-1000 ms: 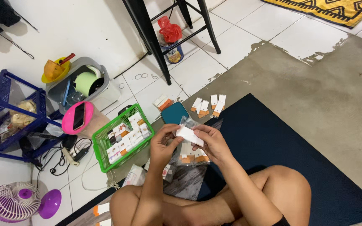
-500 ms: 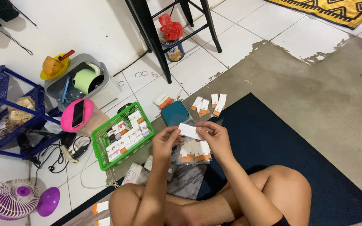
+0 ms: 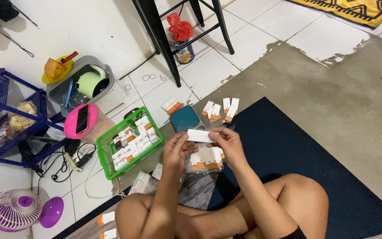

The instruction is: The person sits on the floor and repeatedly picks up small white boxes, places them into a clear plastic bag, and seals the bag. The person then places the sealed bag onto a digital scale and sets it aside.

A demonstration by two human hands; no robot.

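Observation:
Both my hands hold one small white flat box (image 3: 198,135) level in front of me. My left hand (image 3: 175,151) pinches its left end and my right hand (image 3: 227,144) grips its right end. Just beneath the hands lies a clear bag of white-and-orange flat boxes (image 3: 205,160) on my lap area. A green plastic basket (image 3: 106,148) with several small folded boxes stands to the left of my left hand. A teal square container (image 3: 185,118) sits just beyond the held box.
Loose white-and-orange flat boxes (image 3: 220,109) lie on the floor by a dark blue mat (image 3: 288,146). A black stool's legs (image 3: 162,40), a grey bin (image 3: 63,90), a pink holder with a phone (image 3: 81,121), a blue rack (image 3: 1,115) and a purple fan (image 3: 16,209) stand at left.
The white box has been turned from a tilted hold to level between both hands. The view has shifted slightly; the hands stay over the bag.

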